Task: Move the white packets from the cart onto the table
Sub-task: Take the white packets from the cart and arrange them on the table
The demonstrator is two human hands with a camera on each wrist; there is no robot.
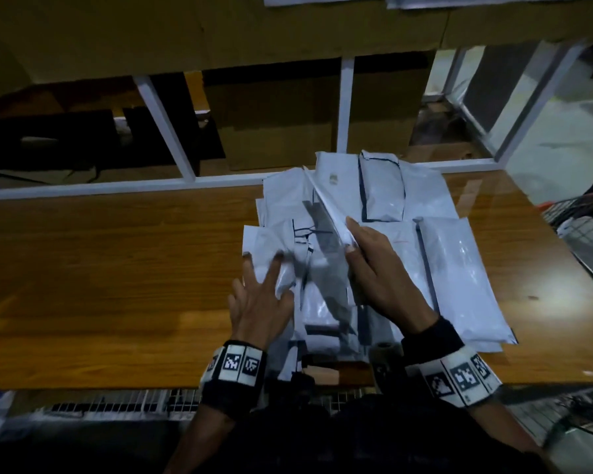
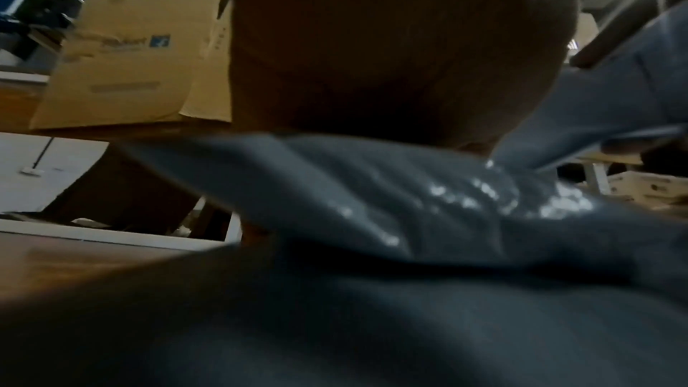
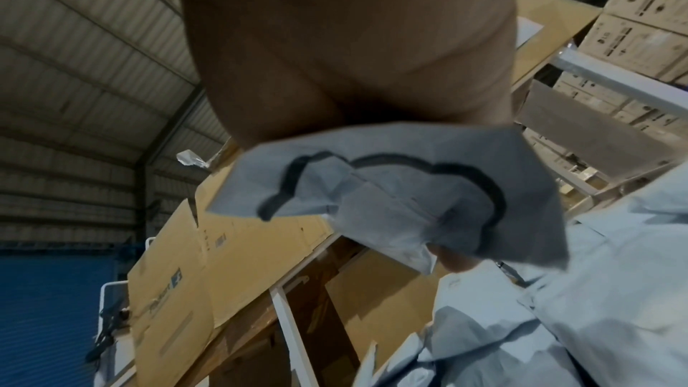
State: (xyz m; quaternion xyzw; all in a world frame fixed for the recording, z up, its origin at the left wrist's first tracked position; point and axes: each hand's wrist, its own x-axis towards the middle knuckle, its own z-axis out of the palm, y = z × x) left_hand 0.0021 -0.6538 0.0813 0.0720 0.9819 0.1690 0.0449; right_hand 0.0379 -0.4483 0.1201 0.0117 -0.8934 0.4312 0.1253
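Several white packets [image 1: 459, 268] lie in an overlapping pile on the wooden table [image 1: 117, 268]. My right hand [image 1: 351, 239] pinches one white packet [image 1: 326, 203] by its near end and holds it tilted on edge above the pile; in the right wrist view that crumpled packet end [image 3: 391, 193] sits under my palm [image 3: 353, 55]. My left hand [image 1: 264, 268] rests with spread, straight fingers on a packet at the pile's left side. The left wrist view shows that glossy packet [image 2: 372, 202] just below the palm [image 2: 391, 55].
A wire cart [image 1: 589, 234] stands past the table's right end, and a wire grid [image 1: 117, 401] shows below the near edge. A white rail [image 1: 83, 189] borders the far edge, with cardboard boxes [image 1: 271, 114] behind it. The table's left half is bare wood.
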